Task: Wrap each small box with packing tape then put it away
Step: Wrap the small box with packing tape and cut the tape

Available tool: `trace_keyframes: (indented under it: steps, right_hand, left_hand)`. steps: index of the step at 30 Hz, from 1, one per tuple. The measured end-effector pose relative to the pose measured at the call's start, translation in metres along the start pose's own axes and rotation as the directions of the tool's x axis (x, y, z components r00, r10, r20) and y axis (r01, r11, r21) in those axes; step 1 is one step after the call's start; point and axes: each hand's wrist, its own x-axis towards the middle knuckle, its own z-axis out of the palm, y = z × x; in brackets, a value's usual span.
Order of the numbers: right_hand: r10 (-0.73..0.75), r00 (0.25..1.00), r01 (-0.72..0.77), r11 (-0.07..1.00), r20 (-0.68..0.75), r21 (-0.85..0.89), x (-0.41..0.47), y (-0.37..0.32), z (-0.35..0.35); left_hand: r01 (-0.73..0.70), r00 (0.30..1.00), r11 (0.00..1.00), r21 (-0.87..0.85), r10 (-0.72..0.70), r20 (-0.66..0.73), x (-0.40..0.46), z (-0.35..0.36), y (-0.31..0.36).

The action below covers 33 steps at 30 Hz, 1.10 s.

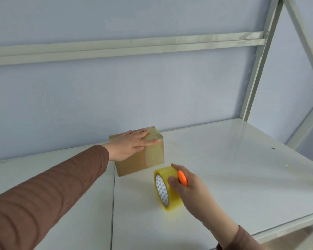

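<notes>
The left hand [132, 143] lay flat with straight fingers on top of the one cardboard box [145, 159], fingertips reaching a glossy strip of clear tape at its far right corner, grasping nothing. The right hand [186, 184] curled its thumb and fingers around the single roll of yellowish packing tape [165, 190], and an orange cutter [182, 178] sat pinned between that hand and the roll's upper edge. The roll stood on its edge just below and right of the box, near it, its white printed core facing lower left. Both things rested on the white shelf [233, 159] at the frame's centre. Two brown sleeves [49, 193] ran in from the lower left and lower right corners. A pale metal shelf frame [260, 69] rose at the upper right against a bluish wall [116, 96].
</notes>
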Motion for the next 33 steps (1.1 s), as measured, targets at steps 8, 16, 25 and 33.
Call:
trace_keyframes:
  steps: [8,16,25,33]
  right_hand:
    - [0.039,0.995,-0.036,0.999,0.087,-0.028,-0.007,-0.008,0.001]
    - [-0.078,0.993,0.093,0.979,0.086,-0.182,0.002,-0.006,-0.017]
    - [-0.123,0.989,0.142,0.935,0.077,-0.326,0.087,-0.029,-0.041]
    - [-0.417,0.823,0.561,0.482,0.387,-0.674,0.121,-0.034,-0.048]
  left_hand:
    - [0.087,0.951,0.996,-0.008,-0.085,-0.297,-0.013,0.008,0.03]
    - [0.008,0.702,-0.104,-0.994,-0.708,0.08,-0.029,0.073,0.127]
    - [0.162,0.761,-0.343,-0.925,-0.553,0.338,-0.018,0.069,0.13]
    - [0.179,0.796,-0.227,-0.957,-0.538,0.277,-0.018,0.068,0.132]
